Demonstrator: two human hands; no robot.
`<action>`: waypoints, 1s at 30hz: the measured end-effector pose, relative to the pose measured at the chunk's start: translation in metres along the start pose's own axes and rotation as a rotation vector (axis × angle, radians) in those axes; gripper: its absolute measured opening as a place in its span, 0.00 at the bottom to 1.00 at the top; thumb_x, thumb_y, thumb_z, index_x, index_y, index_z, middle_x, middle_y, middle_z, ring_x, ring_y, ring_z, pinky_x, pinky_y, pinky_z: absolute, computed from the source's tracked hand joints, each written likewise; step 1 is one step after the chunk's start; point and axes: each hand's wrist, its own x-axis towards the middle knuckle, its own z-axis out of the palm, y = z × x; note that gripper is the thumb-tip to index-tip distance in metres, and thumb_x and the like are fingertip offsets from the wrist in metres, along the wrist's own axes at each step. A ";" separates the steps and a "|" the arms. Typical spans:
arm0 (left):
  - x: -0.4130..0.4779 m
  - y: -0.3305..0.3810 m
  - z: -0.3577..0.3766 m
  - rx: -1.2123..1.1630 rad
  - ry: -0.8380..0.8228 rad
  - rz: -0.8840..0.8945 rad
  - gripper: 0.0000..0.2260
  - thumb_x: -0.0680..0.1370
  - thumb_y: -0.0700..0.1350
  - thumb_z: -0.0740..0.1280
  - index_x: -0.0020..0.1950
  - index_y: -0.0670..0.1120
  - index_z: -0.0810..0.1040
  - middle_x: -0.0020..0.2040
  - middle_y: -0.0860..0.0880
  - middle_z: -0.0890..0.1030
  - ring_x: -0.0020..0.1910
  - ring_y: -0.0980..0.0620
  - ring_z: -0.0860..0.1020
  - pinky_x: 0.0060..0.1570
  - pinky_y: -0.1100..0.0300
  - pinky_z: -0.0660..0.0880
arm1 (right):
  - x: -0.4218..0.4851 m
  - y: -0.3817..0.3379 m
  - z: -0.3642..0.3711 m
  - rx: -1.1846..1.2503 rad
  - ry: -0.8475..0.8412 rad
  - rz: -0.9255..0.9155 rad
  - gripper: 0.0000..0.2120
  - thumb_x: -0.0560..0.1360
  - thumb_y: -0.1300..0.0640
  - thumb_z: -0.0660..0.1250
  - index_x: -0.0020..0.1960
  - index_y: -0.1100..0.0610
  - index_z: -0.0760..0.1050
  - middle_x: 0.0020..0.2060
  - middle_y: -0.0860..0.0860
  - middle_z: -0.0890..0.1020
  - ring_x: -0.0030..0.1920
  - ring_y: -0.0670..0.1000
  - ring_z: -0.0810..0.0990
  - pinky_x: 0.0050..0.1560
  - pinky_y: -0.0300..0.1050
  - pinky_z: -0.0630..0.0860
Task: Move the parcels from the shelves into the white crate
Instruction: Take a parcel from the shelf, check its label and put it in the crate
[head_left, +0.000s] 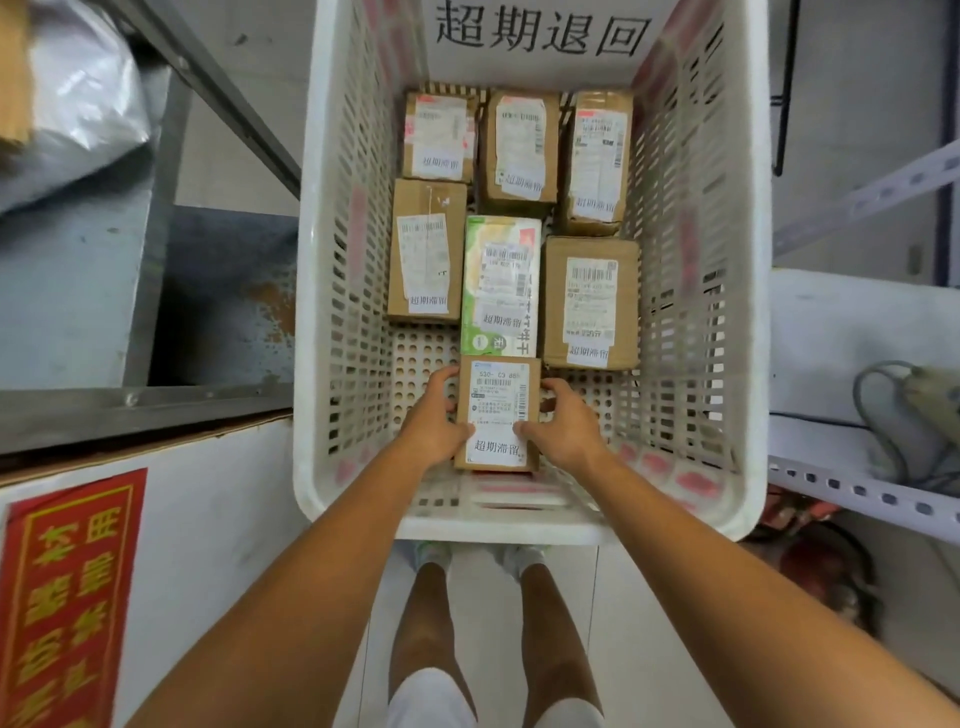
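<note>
— Where is the parcel?

— Inside the white crate, at the near end, between my two hands. It is a small brown parcel, label up, in line with the green-and-white parcel. Its far edge meets that one's near edge.

— How do you hold it?

— My left hand grips its left side, with the fingers curled round the edge and the thumb pressed on top beside the lower white sticker. My right hand does the same on the right side, fingers wrapped round the edge and thumb on the label.

— Is it resting on the crate floor?

— I cannot tell; my hands and the parcel itself hide its underside.

— What else lies in there?

— Along the far wall, side by side, are the back-left parcel, the back-middle parcel and the back-right parcel. Nearer me, the left brown parcel and the right brown parcel flank the green-and-white one. All lie flat, labels up. A white sign with black characters stands on the far wall.

— And around the crate?

— On my left is a grey metal shelf with a silver bag, and below it a white carton with a red label. On my right, a grey cable lies on a white shelf.
</note>
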 end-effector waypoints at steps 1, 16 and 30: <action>0.005 -0.002 0.000 -0.002 -0.007 -0.005 0.38 0.76 0.31 0.69 0.77 0.56 0.56 0.56 0.45 0.78 0.56 0.46 0.79 0.57 0.44 0.78 | 0.004 0.001 0.001 0.002 -0.013 0.006 0.36 0.72 0.59 0.75 0.75 0.55 0.63 0.64 0.54 0.78 0.61 0.56 0.78 0.60 0.54 0.77; 0.057 -0.019 0.010 0.021 -0.068 -0.092 0.38 0.75 0.29 0.69 0.75 0.58 0.57 0.58 0.45 0.75 0.56 0.44 0.78 0.48 0.43 0.81 | 0.055 0.015 0.012 -0.032 -0.097 0.084 0.32 0.73 0.62 0.74 0.71 0.57 0.63 0.58 0.55 0.79 0.55 0.56 0.80 0.53 0.57 0.80; 0.028 0.002 -0.017 0.338 -0.074 -0.009 0.22 0.81 0.45 0.65 0.74 0.52 0.66 0.58 0.46 0.77 0.47 0.49 0.76 0.41 0.58 0.73 | 0.028 -0.011 -0.030 -0.133 -0.113 0.017 0.24 0.78 0.54 0.67 0.72 0.57 0.66 0.61 0.56 0.77 0.49 0.53 0.77 0.47 0.49 0.77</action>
